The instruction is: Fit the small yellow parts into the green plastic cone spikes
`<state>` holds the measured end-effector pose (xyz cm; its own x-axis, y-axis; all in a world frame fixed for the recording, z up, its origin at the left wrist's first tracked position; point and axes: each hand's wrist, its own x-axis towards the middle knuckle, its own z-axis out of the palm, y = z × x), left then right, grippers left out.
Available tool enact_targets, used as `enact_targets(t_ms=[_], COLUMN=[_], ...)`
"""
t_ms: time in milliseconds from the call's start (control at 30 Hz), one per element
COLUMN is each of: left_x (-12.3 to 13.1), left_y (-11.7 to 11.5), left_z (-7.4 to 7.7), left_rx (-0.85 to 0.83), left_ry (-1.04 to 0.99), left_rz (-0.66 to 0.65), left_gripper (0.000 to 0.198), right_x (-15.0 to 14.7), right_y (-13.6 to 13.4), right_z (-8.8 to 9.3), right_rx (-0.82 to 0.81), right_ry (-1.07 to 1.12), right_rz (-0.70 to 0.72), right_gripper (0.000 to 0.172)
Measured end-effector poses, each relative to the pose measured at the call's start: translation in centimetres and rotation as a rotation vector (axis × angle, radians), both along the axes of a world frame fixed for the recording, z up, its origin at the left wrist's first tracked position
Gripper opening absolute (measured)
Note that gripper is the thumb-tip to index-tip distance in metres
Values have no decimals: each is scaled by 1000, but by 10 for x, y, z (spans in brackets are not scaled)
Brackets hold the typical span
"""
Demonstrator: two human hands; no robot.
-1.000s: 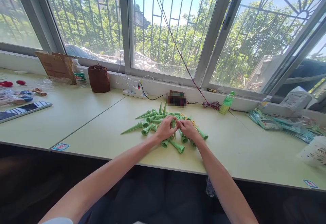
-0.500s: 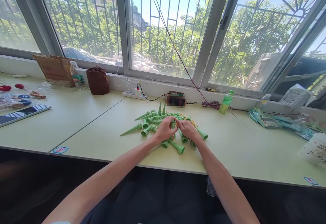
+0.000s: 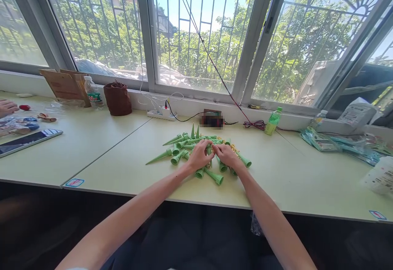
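Observation:
A heap of green plastic cone spikes (image 3: 184, 147) lies on the pale green table (image 3: 123, 167), with small yellow bits among them. My left hand (image 3: 199, 156) and my right hand (image 3: 226, 155) rest on top of the heap, fingertips almost touching. Both have their fingers curled together round a green spike (image 3: 209, 150) that stands between them. More spikes stick out under my wrists, one (image 3: 214, 176) pointing toward me.
Along the window sill stand a cardboard box (image 3: 63, 84), a water bottle (image 3: 92, 92), a brown pouch (image 3: 118, 98), a power strip (image 3: 162, 113) and a green bottle (image 3: 272, 122). Packets (image 3: 337, 143) lie at the right. Another person's hand (image 3: 6, 107) shows at the far left.
My hands stay on the heap, hardly moving. The view has shifted slightly. Another person's hand has come into view at the far left edge.

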<state>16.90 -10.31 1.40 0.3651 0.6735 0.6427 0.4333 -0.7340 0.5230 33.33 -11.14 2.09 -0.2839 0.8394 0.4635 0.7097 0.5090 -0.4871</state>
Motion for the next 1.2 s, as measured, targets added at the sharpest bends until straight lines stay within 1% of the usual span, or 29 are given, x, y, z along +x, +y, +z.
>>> enact_targets(t_ms=[233, 433, 567, 767, 900, 1067, 1200], left_x=[-1, -3, -4, -4, -4, -4, -4], left_y=[1, 1, 1, 0, 0, 2, 1], left_z=[-1, -1, 0, 2, 2, 2, 2], left_rx=[7, 3, -4, -20, -27, -27, -32], left_ry=[27, 36, 32, 15, 3, 2, 10], left_rz=[7, 6, -5, -11, -10, -11, -12], left_gripper=[22, 21, 20, 25, 26, 26, 27], right_x=[1, 2, 0, -2, -2, -1, 0], right_y=[5, 7, 7, 2, 1, 4, 5], right_z=[-5, -9, -7, -2, -1, -3, -4], right_rx=[-7, -17, -15, -32, -21, 1, 20], right_ry=[-23, -4, 18, 33, 58, 60, 38], right_rz=[12, -2, 4, 18, 20, -4, 16], right_gripper=[54, 53, 54, 56, 55, 49, 49])
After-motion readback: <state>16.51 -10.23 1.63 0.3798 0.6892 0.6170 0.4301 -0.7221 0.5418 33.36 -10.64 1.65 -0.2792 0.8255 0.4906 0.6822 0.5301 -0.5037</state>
